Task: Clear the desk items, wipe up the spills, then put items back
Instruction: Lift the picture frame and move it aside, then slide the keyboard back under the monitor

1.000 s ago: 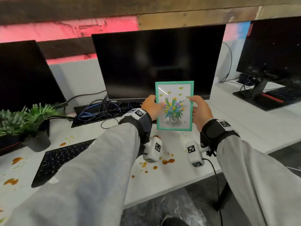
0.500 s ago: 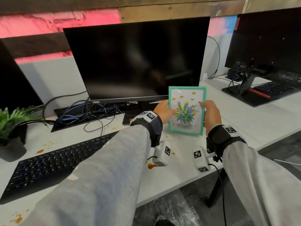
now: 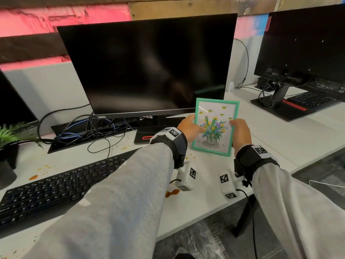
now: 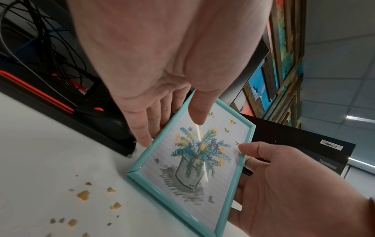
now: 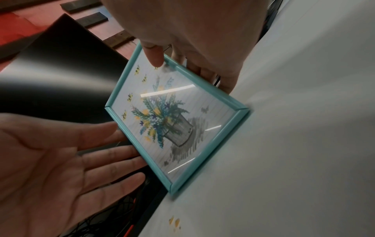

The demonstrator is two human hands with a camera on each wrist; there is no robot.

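In the head view, both hands hold a frame [image 3: 214, 126] with a turquoise border and a drawing of flowers in a pot, a little right of the centre of the picture. The left hand [image 3: 188, 128] grips its left edge and the right hand [image 3: 240, 131] grips its right edge. In each wrist view the thumb [image 4: 199, 110] lies on the glass front and the other fingers go behind the frame, so both hands are closed around it. The frame stands almost upright, and its lower edge is down at the white desk [image 3: 280, 139]; in the wrist views the bottom corner seems to touch the surface, but I cannot tell this for sure.

Behind the frame, in the upper middle of the head view, is a dark monitor [image 3: 149, 66], and its stand [image 3: 155, 128] is just left of the left hand. A black keyboard [image 3: 56, 186] lies in the lower left, partly under the grey sleeve. Brown spills [image 3: 172, 192] are on the desk below the left wrist, and more [image 3: 33, 177] are at the left, near a green plant [image 3: 9, 131] at the left edge. Small yellow crumbs [image 4: 83, 194] show in the lower left of the left wrist view. A second monitor [image 3: 308, 43] with its keyboard [image 3: 308, 99] is in the upper right
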